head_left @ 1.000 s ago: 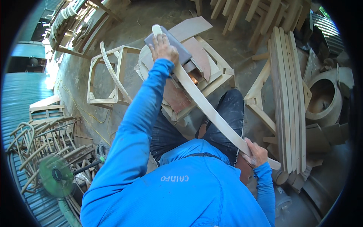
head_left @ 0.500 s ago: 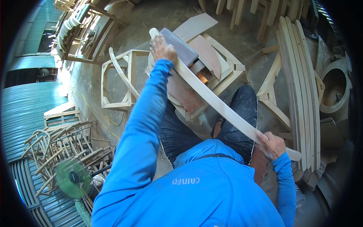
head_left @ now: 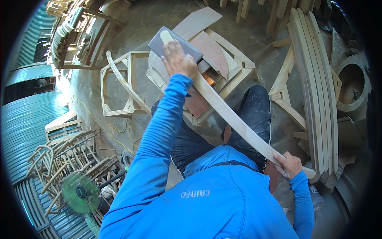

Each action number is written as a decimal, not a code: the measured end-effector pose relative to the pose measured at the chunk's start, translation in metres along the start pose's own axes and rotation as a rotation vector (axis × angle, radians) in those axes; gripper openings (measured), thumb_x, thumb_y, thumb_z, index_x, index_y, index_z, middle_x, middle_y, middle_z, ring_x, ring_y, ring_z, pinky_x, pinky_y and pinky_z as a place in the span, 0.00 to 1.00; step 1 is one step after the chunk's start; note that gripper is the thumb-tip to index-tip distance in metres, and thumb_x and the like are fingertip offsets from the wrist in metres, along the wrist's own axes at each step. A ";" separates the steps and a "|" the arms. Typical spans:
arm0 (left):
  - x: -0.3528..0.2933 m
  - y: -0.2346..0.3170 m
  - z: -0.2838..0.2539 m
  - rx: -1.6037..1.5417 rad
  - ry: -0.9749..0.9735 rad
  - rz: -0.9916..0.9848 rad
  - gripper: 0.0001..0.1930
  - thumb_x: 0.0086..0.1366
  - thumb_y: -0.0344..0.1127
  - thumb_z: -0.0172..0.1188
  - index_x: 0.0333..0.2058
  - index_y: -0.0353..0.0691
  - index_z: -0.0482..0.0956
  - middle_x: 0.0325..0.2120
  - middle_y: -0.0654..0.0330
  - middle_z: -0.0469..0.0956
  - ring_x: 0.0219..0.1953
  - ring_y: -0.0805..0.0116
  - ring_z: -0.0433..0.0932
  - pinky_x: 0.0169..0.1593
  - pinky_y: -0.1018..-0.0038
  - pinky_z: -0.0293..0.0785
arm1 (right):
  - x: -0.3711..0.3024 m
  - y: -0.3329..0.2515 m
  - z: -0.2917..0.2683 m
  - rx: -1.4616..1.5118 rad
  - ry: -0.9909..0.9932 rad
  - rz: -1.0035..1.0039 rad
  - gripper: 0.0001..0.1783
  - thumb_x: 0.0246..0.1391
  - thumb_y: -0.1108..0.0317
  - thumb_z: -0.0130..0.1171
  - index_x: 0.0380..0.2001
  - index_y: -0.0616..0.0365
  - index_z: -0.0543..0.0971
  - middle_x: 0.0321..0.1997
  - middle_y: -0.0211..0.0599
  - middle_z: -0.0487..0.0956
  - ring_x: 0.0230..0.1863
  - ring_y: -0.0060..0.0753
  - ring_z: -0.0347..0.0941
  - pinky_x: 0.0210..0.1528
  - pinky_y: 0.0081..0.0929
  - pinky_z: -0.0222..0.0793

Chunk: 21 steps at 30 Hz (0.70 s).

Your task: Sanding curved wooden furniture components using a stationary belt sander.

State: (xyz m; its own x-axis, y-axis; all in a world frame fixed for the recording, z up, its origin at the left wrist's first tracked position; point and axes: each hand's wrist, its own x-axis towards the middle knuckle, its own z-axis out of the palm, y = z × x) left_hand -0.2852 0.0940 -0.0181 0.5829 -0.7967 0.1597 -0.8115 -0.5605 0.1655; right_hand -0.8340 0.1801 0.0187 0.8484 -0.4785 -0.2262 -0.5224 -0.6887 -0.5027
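A long, slightly curved pale wooden slat (head_left: 234,117) runs diagonally from the far middle to the near right. My left hand (head_left: 180,61) lies over its far part, its fingers bent little and pressing the wood down. Under that end is a grey flat-topped machine (head_left: 190,48) with an orange part below, which looks like an upturned belt sander; the contact face is hidden by slat and hand. Near the slat's other end, my right hand (head_left: 289,164) is closed around it, thumb on top, with a short tip sticking out beyond.
The machine rests on a wooden frame (head_left: 234,85) with boards. Left of it stands another frame (head_left: 117,113) with a curved piece across it. Long curved slats (head_left: 314,91) lean at right. A green fan (head_left: 81,193) stands at lower left; a yellow cord (head_left: 85,105) crosses the floor.
The slat has slid a little toward me across the machine, its far tip now over the grey top. My left hand has moved nearer with it; my right hand still grips the near end.
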 end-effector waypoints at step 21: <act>0.317 -0.172 0.033 0.030 0.146 0.048 0.36 0.67 0.45 0.47 0.70 0.34 0.61 0.72 0.46 0.60 0.74 0.45 0.57 0.74 0.49 0.55 | 0.300 -0.103 -0.031 -0.073 0.109 0.057 0.44 0.59 0.56 0.66 0.75 0.21 0.58 0.30 0.44 0.73 0.24 0.49 0.79 0.26 0.45 0.78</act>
State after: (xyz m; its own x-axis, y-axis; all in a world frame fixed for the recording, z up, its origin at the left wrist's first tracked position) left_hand 0.0371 -0.0696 -0.0284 0.5413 -0.7827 0.3071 -0.8383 -0.5306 0.1251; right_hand -0.5277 0.0906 0.0288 0.8050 -0.5716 -0.1591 -0.5779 -0.6947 -0.4282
